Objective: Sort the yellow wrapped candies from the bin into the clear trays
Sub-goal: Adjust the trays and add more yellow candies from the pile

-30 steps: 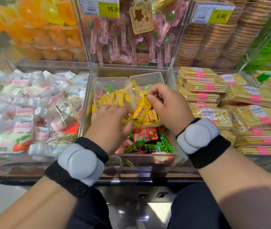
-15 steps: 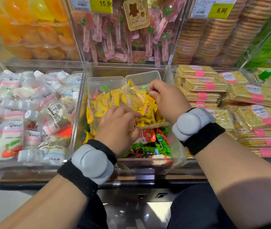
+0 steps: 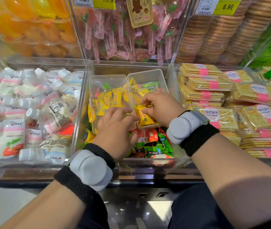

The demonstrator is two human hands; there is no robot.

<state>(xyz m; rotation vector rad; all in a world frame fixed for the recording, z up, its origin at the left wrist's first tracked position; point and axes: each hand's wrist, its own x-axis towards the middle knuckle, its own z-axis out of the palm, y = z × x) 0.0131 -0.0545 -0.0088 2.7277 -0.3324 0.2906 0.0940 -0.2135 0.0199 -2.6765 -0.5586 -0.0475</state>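
Observation:
Two clear trays sit side by side in the middle bin (image 3: 80,113), on top of mixed candies. The left tray (image 3: 108,78) holds several yellow wrapped candies (image 3: 115,98). The right tray (image 3: 148,73) holds yellow candies and a green one. My right hand (image 3: 162,108) is over the right tray and pinches a yellow candy (image 3: 143,115) between thumb and fingers. My left hand (image 3: 116,129) lies palm down over the near end of the left tray, fingers bent, and what is under it is hidden.
Red and green wrapped candies (image 3: 154,142) fill the bin's near end. White drink pouches (image 3: 32,113) fill the left bin, cracker packs (image 3: 230,100) the right one. Upright clear bins with jellies, pink lollipops (image 3: 128,35) and biscuits stand behind.
My right hand has carried the yellow candy a little back over the right tray. My left hand has slid forward onto the near end of the left tray.

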